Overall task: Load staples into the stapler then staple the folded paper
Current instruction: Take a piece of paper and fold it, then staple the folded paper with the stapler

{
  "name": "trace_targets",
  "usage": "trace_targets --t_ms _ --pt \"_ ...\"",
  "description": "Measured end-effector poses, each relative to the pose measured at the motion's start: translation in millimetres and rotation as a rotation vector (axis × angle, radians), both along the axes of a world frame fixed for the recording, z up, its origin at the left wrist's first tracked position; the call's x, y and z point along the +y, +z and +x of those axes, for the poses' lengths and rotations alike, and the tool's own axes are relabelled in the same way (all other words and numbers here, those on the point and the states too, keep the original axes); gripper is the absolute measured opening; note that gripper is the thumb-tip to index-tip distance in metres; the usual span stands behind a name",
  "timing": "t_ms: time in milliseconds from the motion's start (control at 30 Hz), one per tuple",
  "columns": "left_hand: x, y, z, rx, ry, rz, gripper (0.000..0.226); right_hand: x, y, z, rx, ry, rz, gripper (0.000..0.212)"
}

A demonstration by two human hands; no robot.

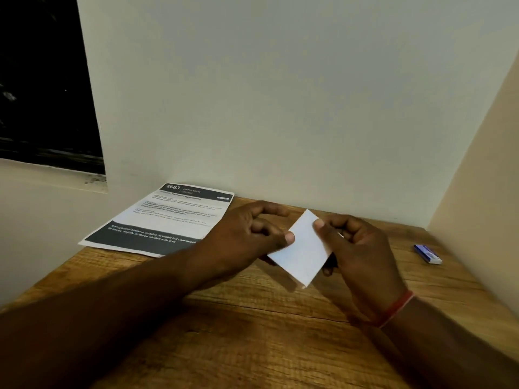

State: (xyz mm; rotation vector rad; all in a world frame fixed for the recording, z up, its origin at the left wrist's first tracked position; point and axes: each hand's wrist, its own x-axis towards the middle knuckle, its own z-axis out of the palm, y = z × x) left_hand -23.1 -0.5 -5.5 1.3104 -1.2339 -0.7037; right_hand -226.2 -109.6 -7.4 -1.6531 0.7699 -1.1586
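A small white folded paper is held just above the wooden table, tilted like a diamond. My left hand pinches its left edge with thumb and fingers. My right hand grips its right edge, thumb on top; something dark shows under this hand's fingers, but I cannot tell what it is. A small blue and white staple box lies on the table to the right of my right hand. No stapler is plainly visible.
A printed sheet with dark bands lies at the table's back left, overhanging the edge. A wall runs along the back and another closes the right side. A dark window opening sits at upper left.
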Motion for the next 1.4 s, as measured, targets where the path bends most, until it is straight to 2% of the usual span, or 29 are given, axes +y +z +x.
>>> trace_targets --t_ms 133,233,300,367,467,567,633,733,767,867,967,1000,1067,1133,1200,1300,1400 --pt "-0.2 -3.2 10.0 0.034 0.019 -0.012 0.040 7.7 -1.3 5.0 0.035 0.091 0.089 0.018" --pt "-2.8 -4.5 15.5 0.147 0.003 0.011 0.037 10.8 -1.0 4.8 0.008 0.170 0.134 0.018" --pt "-3.9 -5.7 13.7 0.199 -0.027 0.048 0.042 12.9 -2.5 4.7 0.001 0.185 0.145 0.018" --pt "-5.9 -8.5 11.2 0.175 -0.031 0.085 0.046 13.9 -1.1 3.3 -0.007 0.199 0.155 0.017" --pt "-10.1 -10.6 13.2 0.310 -0.041 0.103 0.044 2.8 3.6 -3.4 0.029 0.055 -0.003 0.035" --pt "-16.1 -12.5 26.0 0.507 -0.004 0.126 0.050 -31.8 4.3 -15.8 0.137 -0.205 -0.220 0.032" --pt "-18.8 -14.6 34.7 0.576 0.045 0.145 0.052 -54.8 3.5 -25.5 0.289 -0.222 -0.156 0.045" --pt "-20.3 -14.9 38.9 0.614 0.062 0.168 0.047 -67.5 -3.6 -34.1 0.577 -0.110 -0.038 0.059" --pt "-20.5 -14.5 38.9 0.614 0.053 0.172 0.046 -68.9 -7.7 -34.7 0.638 -0.091 -0.054 0.055" --pt "-18.9 -12.1 35.3 0.585 -0.022 0.175 0.055 -72.5 -16.4 -31.4 0.763 -0.075 -0.165 0.023" --pt "-18.6 -12.0 31.2 0.574 -0.063 0.149 0.053 -64.7 -12.6 -28.0 0.816 -0.050 -0.228 0.012" --pt "-18.6 -11.8 30.4 0.567 -0.060 0.142 0.051 -60.4 -10.8 -28.1 0.798 -0.036 -0.252 0.012" --pt "-19.8 -12.2 31.2 0.580 -0.061 0.119 0.049 -52.1 -11.5 -26.9 0.618 0.041 -0.183 0.014" --pt "-20.5 -11.7 32.4 0.598 -0.045 0.092 0.049 -42.0 -12.4 -21.1 0.335 0.206 0.074 0.018" --pt "-20.3 -11.0 33.7 0.603 -0.010 0.068 0.049 -35.7 -13.1 -14.4 0.179 0.313 0.235 0.023" --pt "-19.9 -12.5 35.5 0.532 0.082 0.074 0.039 -27.1 -8.1 -10.7 0.129 0.396 0.383 0.027" --pt "-17.8 -12.2 34.5 0.374 0.189 0.068 0.035 -19.5 -3.0 -11.7 0.181 0.428 0.382 0.021"
